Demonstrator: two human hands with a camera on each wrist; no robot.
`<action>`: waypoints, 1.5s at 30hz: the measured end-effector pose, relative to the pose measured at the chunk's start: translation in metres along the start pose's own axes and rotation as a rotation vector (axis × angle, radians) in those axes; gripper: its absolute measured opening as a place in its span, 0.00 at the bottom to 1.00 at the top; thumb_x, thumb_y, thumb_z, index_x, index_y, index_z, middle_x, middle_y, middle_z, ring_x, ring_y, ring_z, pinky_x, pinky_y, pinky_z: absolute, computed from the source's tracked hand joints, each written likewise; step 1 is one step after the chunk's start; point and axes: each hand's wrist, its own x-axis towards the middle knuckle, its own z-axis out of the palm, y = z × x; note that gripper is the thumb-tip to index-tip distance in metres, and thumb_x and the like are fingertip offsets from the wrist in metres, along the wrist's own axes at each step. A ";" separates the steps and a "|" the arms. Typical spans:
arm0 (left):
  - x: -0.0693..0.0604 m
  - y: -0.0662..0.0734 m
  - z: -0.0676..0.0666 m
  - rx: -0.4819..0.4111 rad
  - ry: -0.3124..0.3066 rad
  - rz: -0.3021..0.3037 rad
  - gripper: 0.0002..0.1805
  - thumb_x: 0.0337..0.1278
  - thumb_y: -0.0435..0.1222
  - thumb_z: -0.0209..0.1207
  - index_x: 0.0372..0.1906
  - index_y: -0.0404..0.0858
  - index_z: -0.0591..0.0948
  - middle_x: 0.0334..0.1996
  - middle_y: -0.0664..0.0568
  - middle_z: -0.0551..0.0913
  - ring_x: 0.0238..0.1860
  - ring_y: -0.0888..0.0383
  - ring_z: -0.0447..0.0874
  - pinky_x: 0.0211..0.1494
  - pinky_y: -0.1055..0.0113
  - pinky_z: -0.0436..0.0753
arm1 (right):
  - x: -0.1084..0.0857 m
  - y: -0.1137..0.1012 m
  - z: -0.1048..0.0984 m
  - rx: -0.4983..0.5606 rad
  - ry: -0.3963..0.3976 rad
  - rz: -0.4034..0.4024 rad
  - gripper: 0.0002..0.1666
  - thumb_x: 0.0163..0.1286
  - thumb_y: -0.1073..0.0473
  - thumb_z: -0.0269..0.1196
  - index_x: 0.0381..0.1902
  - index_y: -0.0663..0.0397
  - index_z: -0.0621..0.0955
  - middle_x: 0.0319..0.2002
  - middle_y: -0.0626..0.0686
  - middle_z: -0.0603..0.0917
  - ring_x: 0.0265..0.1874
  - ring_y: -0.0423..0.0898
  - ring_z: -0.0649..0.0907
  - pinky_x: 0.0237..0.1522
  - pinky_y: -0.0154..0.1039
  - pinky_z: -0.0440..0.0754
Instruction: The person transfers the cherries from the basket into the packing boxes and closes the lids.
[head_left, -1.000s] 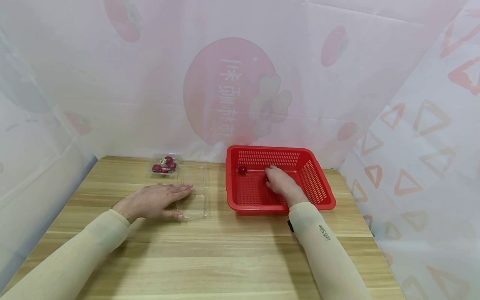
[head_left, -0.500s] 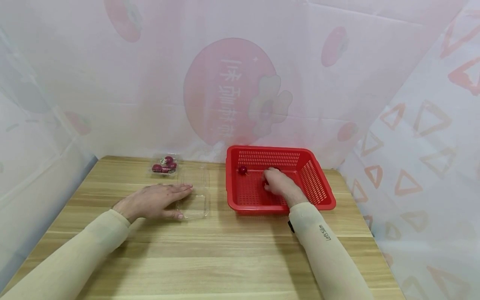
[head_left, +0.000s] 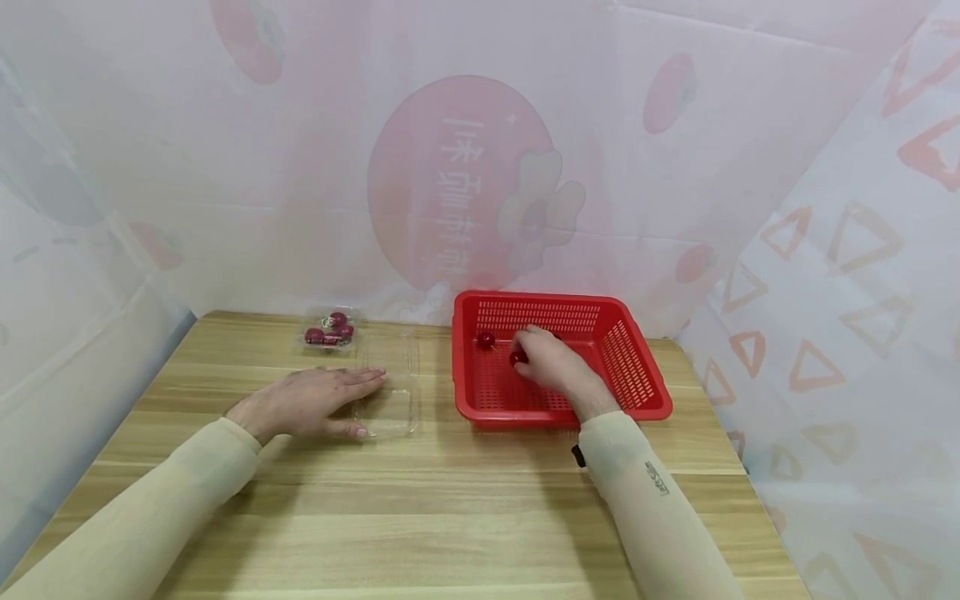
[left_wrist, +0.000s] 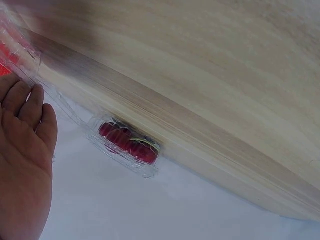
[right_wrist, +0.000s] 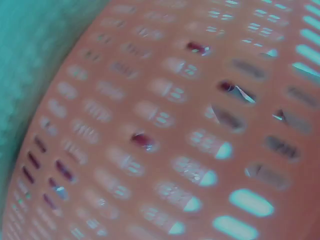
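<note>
In the head view my right hand (head_left: 557, 367) reaches into a red slotted plastic basket (head_left: 558, 417) and pinches a dark red cherry (head_left: 518, 357) between thumb and fingers. Another cherry (head_left: 486, 340) lies at the basket's left side, and a bit of dark red shows behind the hand. My left hand (head_left: 311, 402), fingers straight, rests on the left edge of an open clear plastic box (head_left: 395, 410). The left wrist view shows this hand (left_wrist: 25, 150) at its left edge. Close up, the basket wall (right_wrist: 165, 110) fills the right wrist view, hiding the right hand there.
Behind the left hand, a clear plastic box holding several cherries (head_left: 330, 336) stands near the table's back edge. The wooden table (head_left: 420, 517) meets a printed curtain (head_left: 322, 167) at the back and sides.
Inside the basket my right hand has shifted slightly left, and the cherry in its fingers now shows more clearly. My left hand and both boxes have stayed put.
</note>
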 end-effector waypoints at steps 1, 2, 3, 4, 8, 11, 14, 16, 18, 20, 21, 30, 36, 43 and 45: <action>0.000 0.000 0.000 0.006 0.001 0.004 0.54 0.82 0.69 0.64 0.92 0.35 0.70 0.92 0.40 0.72 0.88 0.35 0.77 0.85 0.33 0.83 | -0.001 -0.003 -0.002 0.005 0.010 -0.013 0.07 0.85 0.63 0.73 0.55 0.57 0.88 0.53 0.57 0.89 0.51 0.50 0.87 0.61 0.48 0.95; 0.000 0.000 0.000 0.006 0.000 0.003 0.54 0.82 0.69 0.64 0.92 0.35 0.70 0.92 0.40 0.72 0.88 0.35 0.77 0.85 0.33 0.83 | -0.002 -0.006 -0.004 0.013 0.020 -0.020 0.07 0.85 0.63 0.73 0.55 0.57 0.88 0.53 0.56 0.88 0.51 0.50 0.87 0.61 0.48 0.95; 0.001 0.000 0.000 0.007 0.000 0.003 0.53 0.82 0.69 0.64 0.92 0.35 0.70 0.91 0.40 0.72 0.88 0.35 0.77 0.85 0.33 0.83 | -0.004 -0.009 -0.005 0.021 0.027 -0.027 0.07 0.85 0.63 0.73 0.55 0.57 0.88 0.53 0.56 0.88 0.51 0.50 0.87 0.61 0.48 0.95; 0.001 0.000 0.000 0.006 0.000 0.002 0.53 0.82 0.69 0.64 0.92 0.35 0.70 0.91 0.40 0.72 0.88 0.35 0.78 0.85 0.33 0.83 | -0.005 -0.012 -0.007 0.028 0.033 -0.034 0.07 0.85 0.63 0.73 0.56 0.57 0.89 0.53 0.56 0.88 0.52 0.50 0.87 0.61 0.48 0.95; 0.001 0.000 -0.001 0.003 -0.003 0.000 0.53 0.82 0.69 0.64 0.92 0.35 0.70 0.92 0.41 0.72 0.88 0.35 0.77 0.86 0.34 0.83 | -0.009 -0.025 -0.013 0.063 0.041 -0.051 0.10 0.84 0.64 0.74 0.58 0.57 0.89 0.55 0.56 0.88 0.54 0.51 0.87 0.63 0.47 0.95; 0.001 0.001 -0.001 0.003 -0.004 -0.001 0.53 0.82 0.69 0.64 0.92 0.35 0.70 0.92 0.41 0.72 0.88 0.35 0.78 0.85 0.35 0.83 | -0.012 -0.034 -0.015 0.076 0.049 -0.063 0.12 0.83 0.64 0.75 0.60 0.58 0.89 0.56 0.56 0.88 0.55 0.51 0.88 0.63 0.47 0.96; 0.001 0.001 -0.001 -0.005 -0.004 -0.006 0.54 0.82 0.68 0.65 0.92 0.35 0.70 0.91 0.40 0.72 0.88 0.35 0.77 0.86 0.34 0.83 | -0.014 -0.043 -0.016 0.069 0.067 -0.099 0.13 0.83 0.64 0.75 0.61 0.60 0.89 0.57 0.57 0.88 0.56 0.51 0.89 0.64 0.46 0.95; 0.001 0.002 -0.001 -0.011 -0.002 -0.010 0.54 0.81 0.68 0.66 0.92 0.35 0.70 0.91 0.40 0.72 0.88 0.34 0.77 0.86 0.34 0.82 | -0.016 -0.050 -0.017 0.062 0.079 -0.122 0.14 0.83 0.64 0.75 0.61 0.60 0.89 0.57 0.57 0.89 0.57 0.51 0.89 0.64 0.45 0.95; 0.001 0.002 0.000 -0.017 -0.001 -0.011 0.54 0.81 0.67 0.66 0.92 0.35 0.69 0.91 0.39 0.72 0.88 0.34 0.77 0.87 0.33 0.81 | -0.017 -0.056 -0.017 0.057 0.089 -0.151 0.14 0.83 0.65 0.75 0.61 0.61 0.89 0.57 0.57 0.89 0.57 0.51 0.89 0.64 0.44 0.95; 0.001 0.002 0.000 -0.021 -0.002 -0.012 0.54 0.81 0.67 0.66 0.92 0.36 0.69 0.91 0.39 0.72 0.88 0.34 0.76 0.87 0.33 0.81 | -0.018 -0.063 -0.018 0.056 0.097 -0.172 0.14 0.83 0.65 0.75 0.62 0.61 0.89 0.57 0.57 0.89 0.58 0.51 0.89 0.64 0.43 0.96; 0.001 0.002 0.000 -0.023 -0.002 -0.012 0.54 0.81 0.67 0.66 0.92 0.36 0.69 0.92 0.39 0.72 0.88 0.34 0.76 0.87 0.33 0.81 | -0.019 -0.067 -0.018 0.060 0.098 -0.179 0.14 0.83 0.65 0.75 0.62 0.61 0.89 0.58 0.57 0.89 0.57 0.51 0.89 0.63 0.43 0.96; 0.001 0.000 0.002 -0.029 -0.005 -0.019 0.54 0.81 0.69 0.65 0.93 0.36 0.69 0.92 0.40 0.71 0.89 0.33 0.76 0.87 0.32 0.81 | -0.020 -0.097 -0.016 0.048 0.127 -0.282 0.12 0.83 0.65 0.75 0.59 0.60 0.89 0.55 0.57 0.90 0.55 0.50 0.90 0.61 0.42 0.96; 0.002 0.000 0.002 -0.029 -0.002 -0.022 0.55 0.81 0.69 0.65 0.93 0.37 0.69 0.92 0.41 0.71 0.88 0.34 0.76 0.87 0.32 0.81 | -0.019 -0.115 -0.008 -0.004 0.121 -0.341 0.10 0.84 0.63 0.74 0.58 0.58 0.89 0.55 0.56 0.90 0.55 0.50 0.91 0.62 0.42 0.95; 0.001 0.000 0.002 -0.039 -0.001 -0.024 0.54 0.81 0.69 0.65 0.93 0.37 0.69 0.92 0.41 0.71 0.89 0.34 0.76 0.86 0.33 0.81 | -0.015 -0.132 0.004 -0.046 0.099 -0.370 0.10 0.84 0.61 0.75 0.57 0.57 0.90 0.55 0.55 0.90 0.54 0.49 0.91 0.61 0.39 0.94; 0.001 0.000 0.002 -0.041 0.000 -0.024 0.54 0.81 0.69 0.65 0.93 0.37 0.69 0.92 0.42 0.71 0.89 0.34 0.76 0.86 0.33 0.81 | -0.013 -0.136 0.008 -0.061 0.095 -0.372 0.09 0.85 0.62 0.74 0.57 0.57 0.90 0.55 0.54 0.90 0.54 0.48 0.91 0.60 0.37 0.94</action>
